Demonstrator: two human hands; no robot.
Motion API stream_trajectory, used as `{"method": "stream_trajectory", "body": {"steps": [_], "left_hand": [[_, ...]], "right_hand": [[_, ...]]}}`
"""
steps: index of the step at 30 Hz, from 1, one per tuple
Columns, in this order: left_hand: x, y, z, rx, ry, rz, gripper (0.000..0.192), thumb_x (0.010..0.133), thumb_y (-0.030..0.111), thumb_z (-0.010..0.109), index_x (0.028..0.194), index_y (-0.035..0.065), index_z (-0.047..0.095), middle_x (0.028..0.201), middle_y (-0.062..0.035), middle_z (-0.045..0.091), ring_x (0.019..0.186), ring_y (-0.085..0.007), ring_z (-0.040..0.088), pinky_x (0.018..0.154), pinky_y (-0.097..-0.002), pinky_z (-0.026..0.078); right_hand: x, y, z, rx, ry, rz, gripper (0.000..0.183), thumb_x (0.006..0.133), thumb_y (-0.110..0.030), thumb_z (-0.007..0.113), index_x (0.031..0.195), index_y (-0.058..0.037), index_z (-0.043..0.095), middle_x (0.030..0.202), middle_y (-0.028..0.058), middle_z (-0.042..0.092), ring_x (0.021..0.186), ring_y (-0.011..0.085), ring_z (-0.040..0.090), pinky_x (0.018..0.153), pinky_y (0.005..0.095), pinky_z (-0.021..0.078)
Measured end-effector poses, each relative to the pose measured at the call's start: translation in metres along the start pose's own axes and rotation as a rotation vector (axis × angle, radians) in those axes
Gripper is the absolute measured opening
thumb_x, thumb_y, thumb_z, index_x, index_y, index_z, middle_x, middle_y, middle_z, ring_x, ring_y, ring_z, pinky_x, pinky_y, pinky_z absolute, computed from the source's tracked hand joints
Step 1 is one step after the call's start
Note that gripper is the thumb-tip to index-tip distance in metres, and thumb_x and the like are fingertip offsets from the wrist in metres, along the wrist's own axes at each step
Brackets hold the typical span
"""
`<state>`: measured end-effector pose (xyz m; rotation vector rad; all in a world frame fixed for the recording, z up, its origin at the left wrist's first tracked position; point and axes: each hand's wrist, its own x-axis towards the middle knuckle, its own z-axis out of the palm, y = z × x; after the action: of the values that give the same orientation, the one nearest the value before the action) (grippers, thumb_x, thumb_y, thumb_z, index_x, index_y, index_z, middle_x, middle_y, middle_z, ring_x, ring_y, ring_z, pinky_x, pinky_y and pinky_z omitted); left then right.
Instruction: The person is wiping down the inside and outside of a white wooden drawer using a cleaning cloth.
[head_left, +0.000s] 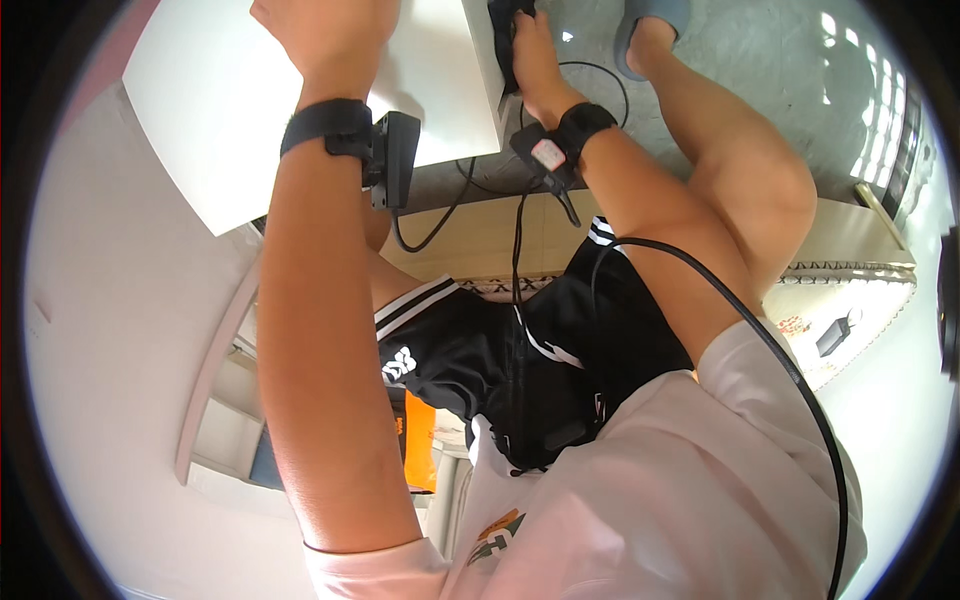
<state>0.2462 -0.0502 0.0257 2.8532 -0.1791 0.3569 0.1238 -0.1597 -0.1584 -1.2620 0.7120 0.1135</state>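
My left hand (337, 34) is over the white tabletop (217, 112) at the top of the view. Its fingers are mostly cut off by the frame edge, so what it holds is hidden. Beside the table's right side, lower down, my right hand (538, 64) touches a black item (503, 45), perhaps cloth or a bag. Whether the fingers grip it cannot be made out. Each wrist wears a black strap with a device: one on the left (394, 159), another on the right (546, 154). Black cables (517, 247) hang from these devices.
I sit on a bed edge (480, 225) with patterned trim. A grey slipper (628, 45) is on the smooth grey floor (720, 45). A thick black cable (750, 319) arcs past my right arm. On the bed at right lies a small dark object (834, 336). An orange bag (420, 442) is behind me.
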Motion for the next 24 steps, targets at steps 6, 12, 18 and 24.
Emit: {"method": "stream_trajectory", "body": {"steps": [6, 12, 18, 24], "left_hand": [[0.002, -0.003, -0.001, 0.033, 0.01, 0.018, 0.045, 0.092, 0.018, 0.055, 0.134, 0.0008, 0.054, 0.138, -0.0213, 0.052, 0.126, -0.0394, 0.049, 0.112, -0.0517, 0.036], [0.001, -0.004, 0.002, 0.015, -0.01, 0.017, 0.045, 0.093, 0.018, 0.054, 0.135, 0.0015, 0.054, 0.137, -0.0219, 0.052, 0.123, -0.0394, 0.05, 0.11, -0.0517, 0.038], [-0.001, -0.012, 0.001, 0.013, -0.013, 0.002, 0.045, 0.093, 0.019, 0.054, 0.135, 0.0026, 0.055, 0.138, -0.0228, 0.052, 0.122, -0.0405, 0.051, 0.11, -0.0519, 0.039], [-0.003, -0.007, 0.0, 0.007, -0.034, -0.022, 0.046, 0.094, 0.02, 0.053, 0.136, 0.0035, 0.055, 0.14, -0.0235, 0.051, 0.126, -0.0409, 0.049, 0.112, -0.0513, 0.038]], "right_hand": [[0.001, 0.002, -0.003, 0.087, -0.035, 0.306, 0.045, 0.104, -0.039, 0.042, 0.131, -0.0043, 0.051, 0.129, 0.0169, 0.058, 0.119, 0.0276, 0.055, 0.105, 0.0438, 0.0422], [0.004, 0.025, -0.015, -0.136, -0.062, 0.233, 0.047, 0.106, -0.038, 0.039, 0.134, -0.0018, 0.051, 0.13, 0.0188, 0.058, 0.119, 0.0295, 0.055, 0.106, 0.0402, 0.041], [-0.026, 0.014, -0.011, -0.364, -0.027, -0.035, 0.061, 0.103, -0.043, 0.043, 0.117, 0.0145, 0.057, 0.122, 0.0398, 0.06, 0.12, 0.0541, 0.056, 0.101, 0.051, 0.0432], [-0.046, -0.017, -0.006, -0.442, 0.092, 0.223, 0.06, 0.102, -0.042, 0.043, 0.122, 0.0134, 0.057, 0.123, 0.0377, 0.062, 0.115, 0.0515, 0.061, 0.101, 0.0521, 0.0466]]}}
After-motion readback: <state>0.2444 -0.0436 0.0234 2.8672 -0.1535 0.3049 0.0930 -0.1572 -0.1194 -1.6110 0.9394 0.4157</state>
